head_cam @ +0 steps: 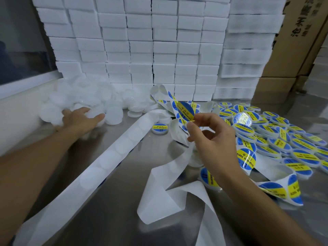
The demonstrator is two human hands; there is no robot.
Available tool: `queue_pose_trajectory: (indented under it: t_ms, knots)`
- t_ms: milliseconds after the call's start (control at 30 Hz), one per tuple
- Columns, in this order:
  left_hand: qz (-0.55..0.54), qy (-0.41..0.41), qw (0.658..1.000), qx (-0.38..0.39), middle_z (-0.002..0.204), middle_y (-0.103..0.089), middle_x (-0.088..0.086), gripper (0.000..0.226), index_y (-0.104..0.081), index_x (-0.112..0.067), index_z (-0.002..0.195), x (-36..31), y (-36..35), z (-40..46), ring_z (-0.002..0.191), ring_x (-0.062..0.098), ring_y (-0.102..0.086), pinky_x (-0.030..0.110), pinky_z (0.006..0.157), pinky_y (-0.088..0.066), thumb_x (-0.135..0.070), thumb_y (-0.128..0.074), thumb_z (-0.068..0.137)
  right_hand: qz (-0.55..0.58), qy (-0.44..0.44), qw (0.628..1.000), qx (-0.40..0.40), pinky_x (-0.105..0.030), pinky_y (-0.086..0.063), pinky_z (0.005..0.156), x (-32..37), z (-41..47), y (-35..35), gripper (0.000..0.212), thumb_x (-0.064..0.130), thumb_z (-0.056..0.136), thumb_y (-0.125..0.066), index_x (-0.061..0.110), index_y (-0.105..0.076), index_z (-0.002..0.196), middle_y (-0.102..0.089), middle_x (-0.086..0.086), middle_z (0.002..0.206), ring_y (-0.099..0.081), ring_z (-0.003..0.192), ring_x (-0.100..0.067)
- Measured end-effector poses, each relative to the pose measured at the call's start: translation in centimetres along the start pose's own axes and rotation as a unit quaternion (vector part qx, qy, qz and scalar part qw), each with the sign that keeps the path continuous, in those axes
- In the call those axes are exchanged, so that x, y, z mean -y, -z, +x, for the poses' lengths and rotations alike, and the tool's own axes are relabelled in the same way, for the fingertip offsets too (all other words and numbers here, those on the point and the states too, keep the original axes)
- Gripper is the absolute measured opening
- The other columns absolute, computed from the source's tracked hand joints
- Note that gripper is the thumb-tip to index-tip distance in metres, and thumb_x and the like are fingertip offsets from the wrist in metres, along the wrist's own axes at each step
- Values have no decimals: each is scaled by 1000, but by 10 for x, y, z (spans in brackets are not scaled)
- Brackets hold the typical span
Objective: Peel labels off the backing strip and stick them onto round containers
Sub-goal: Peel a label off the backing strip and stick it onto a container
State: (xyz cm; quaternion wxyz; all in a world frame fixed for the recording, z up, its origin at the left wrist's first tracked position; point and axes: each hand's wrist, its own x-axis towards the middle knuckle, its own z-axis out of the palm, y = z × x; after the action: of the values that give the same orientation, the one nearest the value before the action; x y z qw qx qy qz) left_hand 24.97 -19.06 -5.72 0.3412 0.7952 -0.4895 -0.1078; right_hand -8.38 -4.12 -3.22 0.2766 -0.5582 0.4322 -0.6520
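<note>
Dozens of blank white containers [83, 102] are heaped at far left, so I judge plenty of work is left. My left hand [80, 119] reaches into that heap, fingers curled round one blank tub. Across the steel table [110, 201] runs spent backing strip [106, 157], its labels gone. A lone labelled container [159, 128] sits mid-table. My right hand [213, 139] pinches one peeled blue-and-yellow label [185, 110] in the air. At right, the labelled pile [276, 137] is large. All tubs look lidded; I cannot tell their contents.
</note>
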Motion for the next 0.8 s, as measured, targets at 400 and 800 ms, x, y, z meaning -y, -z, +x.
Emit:
queue_pose_trajectory:
  t_ms: [400, 800]
  knots:
    - [-17, -11, 993, -116, 124, -51, 12, 21, -69, -27, 93, -24, -5, -35, 116, 37, -45, 47, 100, -35, -38, -79, 77, -53, 15, 998, 3, -31, -54, 66, -1, 0, 2, 19, 14, 89, -68, 33, -64, 88, -67, 8, 86, -67, 74, -30]
    - [-230, -198, 949, -89, 80, -65, -9, 27, -64, -25, 69, -76, 15, -139, 81, 15, -67, 28, 69, -54, -1, -68, 81, -64, 8, 998, 20, -29, -56, 61, 1, -3, 2, 14, 21, 89, -69, 32, -63, 96, -68, 5, 85, -68, 68, -25]
